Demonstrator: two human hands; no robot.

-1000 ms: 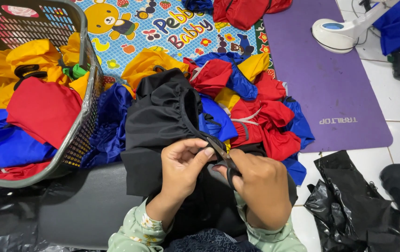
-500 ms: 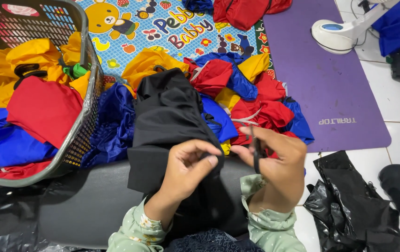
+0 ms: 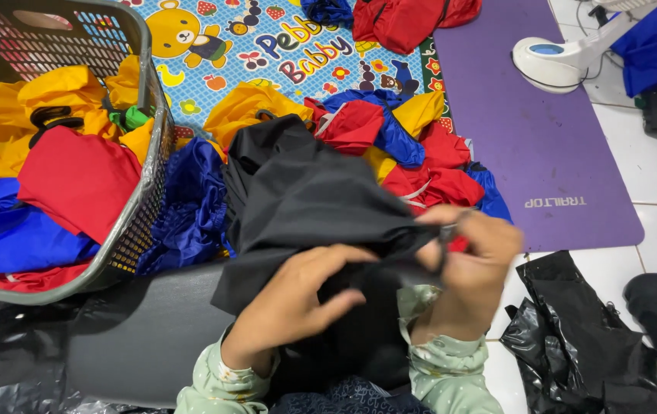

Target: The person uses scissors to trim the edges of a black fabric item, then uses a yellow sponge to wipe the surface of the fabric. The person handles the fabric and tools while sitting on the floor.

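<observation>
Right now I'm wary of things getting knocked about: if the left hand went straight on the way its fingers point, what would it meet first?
Probably the right hand: the left hand points across the black cloth toward it, though depth is unclear.

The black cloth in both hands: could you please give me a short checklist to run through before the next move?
1. Left hand on the black cloth: ok.
2. Right hand pinching the cloth's edge: ok.
3. Whether the right hand also holds a tool: cannot tell, blurred.
4. Cloth free of the coloured pile: not ok, it lies over it.
5. Basket upright beside the work: ok.
</observation>
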